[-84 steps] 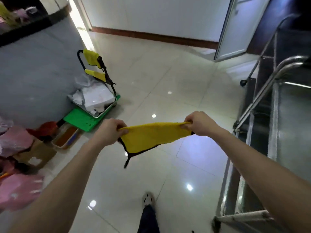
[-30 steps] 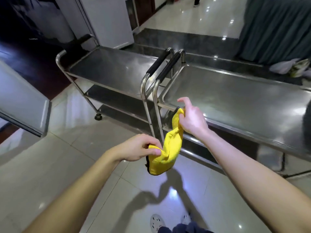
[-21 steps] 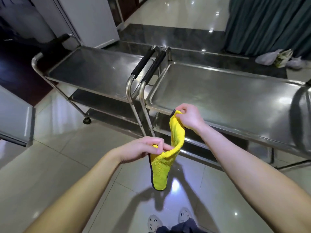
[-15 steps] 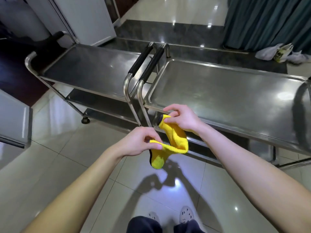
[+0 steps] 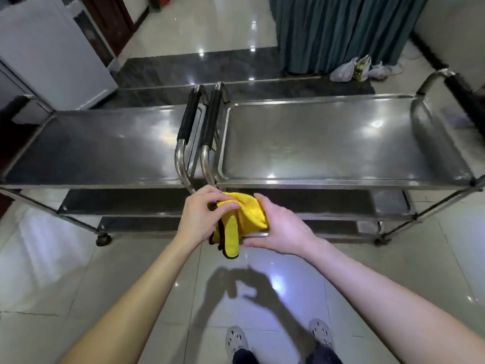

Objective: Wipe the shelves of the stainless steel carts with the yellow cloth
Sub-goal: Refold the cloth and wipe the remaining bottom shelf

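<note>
Yellow cloth [image 5: 249, 215] (bunched, dark-edged) hangs pinched by left hand [image 5: 200, 218], gripped by right hand [image 5: 279, 229], on near side of steel carts [image 5: 341, 143].

One cam, head-worn, wide-angle, aimed fwd & down. Stands close to left cart [image 5: 99, 151] & right cart [image 5: 328, 143], tops seen from above.

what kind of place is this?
Likely a commercial or institutional service area, not certain: two stainless steel carts, left cart and right cart, side by side on glossy floor tiles, teal curtain behind.
</note>
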The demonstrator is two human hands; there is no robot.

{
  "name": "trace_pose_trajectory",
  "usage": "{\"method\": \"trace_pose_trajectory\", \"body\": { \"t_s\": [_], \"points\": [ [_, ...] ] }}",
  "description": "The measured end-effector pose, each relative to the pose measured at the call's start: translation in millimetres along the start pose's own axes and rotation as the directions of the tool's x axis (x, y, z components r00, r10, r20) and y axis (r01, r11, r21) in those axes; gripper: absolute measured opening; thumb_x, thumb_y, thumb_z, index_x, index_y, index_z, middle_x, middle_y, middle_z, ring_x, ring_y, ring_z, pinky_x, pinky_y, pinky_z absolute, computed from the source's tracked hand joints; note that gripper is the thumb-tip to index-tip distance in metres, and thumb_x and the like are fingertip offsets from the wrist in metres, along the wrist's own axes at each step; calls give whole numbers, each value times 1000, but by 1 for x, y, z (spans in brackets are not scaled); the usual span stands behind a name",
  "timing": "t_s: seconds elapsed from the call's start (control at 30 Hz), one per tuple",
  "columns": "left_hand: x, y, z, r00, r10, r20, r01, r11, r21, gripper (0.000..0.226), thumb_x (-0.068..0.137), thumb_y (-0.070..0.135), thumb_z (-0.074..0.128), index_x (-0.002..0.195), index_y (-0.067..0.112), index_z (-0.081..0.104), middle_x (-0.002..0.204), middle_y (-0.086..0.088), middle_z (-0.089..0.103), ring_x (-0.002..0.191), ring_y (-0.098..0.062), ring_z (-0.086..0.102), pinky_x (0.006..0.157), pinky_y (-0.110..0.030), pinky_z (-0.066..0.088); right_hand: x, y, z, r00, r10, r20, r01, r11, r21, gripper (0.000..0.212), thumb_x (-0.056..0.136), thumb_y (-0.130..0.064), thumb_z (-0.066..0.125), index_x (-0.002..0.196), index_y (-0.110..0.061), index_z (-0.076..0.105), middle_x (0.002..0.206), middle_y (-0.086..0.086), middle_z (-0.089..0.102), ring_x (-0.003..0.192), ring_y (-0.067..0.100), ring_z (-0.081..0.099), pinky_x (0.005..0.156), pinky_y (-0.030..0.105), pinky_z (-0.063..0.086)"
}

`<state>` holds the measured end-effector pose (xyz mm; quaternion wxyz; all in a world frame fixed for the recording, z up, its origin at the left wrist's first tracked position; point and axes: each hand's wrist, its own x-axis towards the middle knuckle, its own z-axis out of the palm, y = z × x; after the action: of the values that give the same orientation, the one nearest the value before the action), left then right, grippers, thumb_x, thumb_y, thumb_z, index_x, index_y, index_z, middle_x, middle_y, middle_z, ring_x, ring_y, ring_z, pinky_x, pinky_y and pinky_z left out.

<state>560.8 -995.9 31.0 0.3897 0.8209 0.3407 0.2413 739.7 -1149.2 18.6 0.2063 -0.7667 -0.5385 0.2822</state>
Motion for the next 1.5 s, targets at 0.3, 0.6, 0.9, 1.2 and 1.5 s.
{"method": "trace_pose_trajectory", "body": {
  "t_s": [0.3,0.6,0.9,1.2,1.5],
  "points": [
    [12,-61,-22,883,-73,464,116,991,-65,29,75,13,99,98,22,84,97,-11,70,63,-6,52,67,-28,46,-3,29,29,954,265,-137,-159,839,520,23,88,-14,81,104,-31,80,97,-8,78,97,14,74,91,41,59],
    [28,-83,50,842,-80,534,304,887,-348,62,77,19,93,131,25,63,91,-24,63,83,-30,59,82,-46,51,34,48,61,983,172,58,-181,946,269,33,84,-43,88,82,-22,63,74,-8,55,74,16,51,67,37,39],
    [-1,-196,143,788,-180,589,173,983,69,37,70,10,84,106,13,80,108,-5,76,111,-33,69,96,-47,55,52,115,128,1000,-6,22,3,992,128,33,91,-22,72,95,-38,44,72,-21,59,68,4,53,55,17,36],
    [-3,-307,239,675,-425,603,468,879,95,44,71,35,73,113,32,60,72,5,59,63,-20,51,64,-36,41,74,261,234,913,387,-131,-353,909,224,18,109,-42,52,101,-31,41,65,-7,56,60,23,54,52,39,39],
    [17,-443,349,755,-357,550,413,910,25,47,84,32,79,124,41,56,105,-3,74,73,-10,68,63,-34,56,121,387,365,813,568,-126,-483,779,399,36,108,-22,47,140,-39,47,102,5,68,91,31,62,81,42,51]
  ]
}}
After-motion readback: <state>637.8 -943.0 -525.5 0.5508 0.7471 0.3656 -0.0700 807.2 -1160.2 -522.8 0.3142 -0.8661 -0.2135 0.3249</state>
